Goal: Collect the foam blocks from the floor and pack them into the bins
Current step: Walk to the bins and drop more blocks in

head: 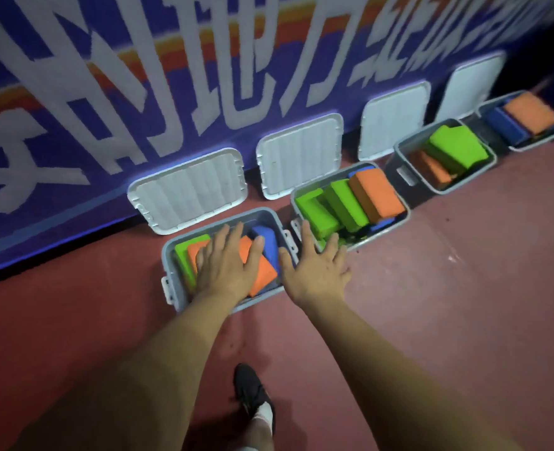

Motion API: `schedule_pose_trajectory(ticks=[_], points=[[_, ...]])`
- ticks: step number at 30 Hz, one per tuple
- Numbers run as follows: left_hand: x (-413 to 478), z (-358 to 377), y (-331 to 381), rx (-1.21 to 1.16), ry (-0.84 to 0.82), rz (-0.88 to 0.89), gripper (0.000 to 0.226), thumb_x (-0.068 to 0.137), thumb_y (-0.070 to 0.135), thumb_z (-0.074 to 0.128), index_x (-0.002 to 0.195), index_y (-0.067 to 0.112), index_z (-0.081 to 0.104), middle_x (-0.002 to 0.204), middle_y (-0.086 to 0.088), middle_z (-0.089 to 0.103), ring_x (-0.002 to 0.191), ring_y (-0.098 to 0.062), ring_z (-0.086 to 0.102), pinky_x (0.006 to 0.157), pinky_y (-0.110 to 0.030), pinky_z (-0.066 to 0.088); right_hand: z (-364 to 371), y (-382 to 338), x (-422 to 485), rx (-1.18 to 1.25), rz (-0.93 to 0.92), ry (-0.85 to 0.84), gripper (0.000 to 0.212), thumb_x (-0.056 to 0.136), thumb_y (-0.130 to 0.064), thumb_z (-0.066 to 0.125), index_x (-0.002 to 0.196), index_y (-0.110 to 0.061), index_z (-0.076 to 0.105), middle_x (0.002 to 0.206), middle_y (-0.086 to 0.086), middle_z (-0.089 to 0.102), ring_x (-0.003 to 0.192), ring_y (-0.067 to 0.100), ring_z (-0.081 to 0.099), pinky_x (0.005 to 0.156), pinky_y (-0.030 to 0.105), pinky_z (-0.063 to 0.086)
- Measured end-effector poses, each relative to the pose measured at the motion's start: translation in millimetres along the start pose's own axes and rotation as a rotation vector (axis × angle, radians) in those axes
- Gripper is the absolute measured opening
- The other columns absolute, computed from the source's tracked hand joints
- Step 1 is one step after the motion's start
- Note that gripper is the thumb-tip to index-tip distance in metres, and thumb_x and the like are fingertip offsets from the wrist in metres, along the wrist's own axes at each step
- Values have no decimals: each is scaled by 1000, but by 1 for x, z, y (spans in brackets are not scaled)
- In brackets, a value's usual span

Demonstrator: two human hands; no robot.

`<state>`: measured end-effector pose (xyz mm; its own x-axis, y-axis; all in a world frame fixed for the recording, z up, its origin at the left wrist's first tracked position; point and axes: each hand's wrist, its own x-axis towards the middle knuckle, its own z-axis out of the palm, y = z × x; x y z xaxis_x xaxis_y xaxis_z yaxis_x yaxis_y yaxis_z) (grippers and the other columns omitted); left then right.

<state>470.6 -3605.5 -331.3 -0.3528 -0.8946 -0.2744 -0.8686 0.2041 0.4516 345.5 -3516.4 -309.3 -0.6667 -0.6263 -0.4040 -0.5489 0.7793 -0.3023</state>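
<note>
Red floor (448, 255), left hand (227, 265) on blocks (264, 273)

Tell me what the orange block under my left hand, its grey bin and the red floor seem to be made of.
Orange block: foam by its look, matte and finely grainy. Grey bin: probably moulded plastic, smooth, faint sheen, with clip latches. Red floor: perhaps rubbery sports surfacing, matte and speckled; uncertain.

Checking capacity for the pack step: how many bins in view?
4, lined up along the wall: nearest bin at centre; second bin right of it; third bin further right; fourth bin by the right edge. More may be outside the frame.
</note>
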Motion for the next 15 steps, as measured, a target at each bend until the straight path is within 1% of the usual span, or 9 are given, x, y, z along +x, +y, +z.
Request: schedule_pose_trajectory(ticks=[2, 5, 7, 10, 11, 13, 15], points=[[-22, 19, 44, 21, -36, 103, 75, 96, 73, 26, 156, 28, 33, 164, -2, 28, 151, -22, 24, 122, -44, 14, -20, 49, -17, 51, 65, 42, 73, 97, -69, 33, 159, -48, 0, 169, 17, -5, 155, 40, -4, 118, 67, 9], [-70, 51, 113, 52, -81, 269, 81, 93, 76, 22, 154, 27, 37, 163, -5, 32, 150, -23, 26, 121, -44, 17, -45, 139, -50, 87, 191, 122, 71, 98, -68, 32, 159, -48, 1, 168, 18, -2, 154, 42, -1, 118, 68, 9], [-111, 77, 156, 73, -116, 369, 79, 94, 74, 23, 154, 25, 38, 162, -6, 33, 149, -24, 27, 121, -46, 18, -58, 207, -79, 111, 288, 151, 70, 98, -68, 31, 158, -48, 2, 168, 18, -1, 153, 43, 2, 118, 68, 9], [-191, 126, 214, 92, -155, 485, 92, 84, 79, 12, 153, 25, 40, 160, -7, 34, 148, -25, 29, 120, -45, 18, -71, 312, -136, 154, 409, 192, 69, 98, -68, 28, 158, -47, 1, 168, 18, 0, 153, 44, 3, 117, 68, 10], [-220, 145, 231, 102, -172, 521, 89, 86, 79, 15, 153, 25, 40, 159, -8, 34, 148, -25, 29, 120, -45, 18, -73, 346, -158, 168, 442, 202, 69, 98, -68, 28, 159, -47, 1, 168, 18, 0, 153, 44, 3, 117, 68, 11], [-284, 186, 263, 133, -224, 589, 74, 96, 71, 28, 152, 24, 41, 160, -9, 34, 148, -25, 29, 120, -44, 17, -75, 415, -206, 191, 514, 207, 70, 99, -68, 28, 159, -46, 1, 168, 19, -2, 153, 44, 1, 118, 68, 10], [-352, 228, 292, 169, -280, 669, 67, 100, 65, 33, 152, 24, 41, 159, -8, 33, 148, -25, 29, 120, -43, 17, -73, 483, -259, 215, 594, 215, 70, 99, -68, 27, 160, -45, 1, 168, 20, -3, 154, 44, -1, 118, 68, 9]])
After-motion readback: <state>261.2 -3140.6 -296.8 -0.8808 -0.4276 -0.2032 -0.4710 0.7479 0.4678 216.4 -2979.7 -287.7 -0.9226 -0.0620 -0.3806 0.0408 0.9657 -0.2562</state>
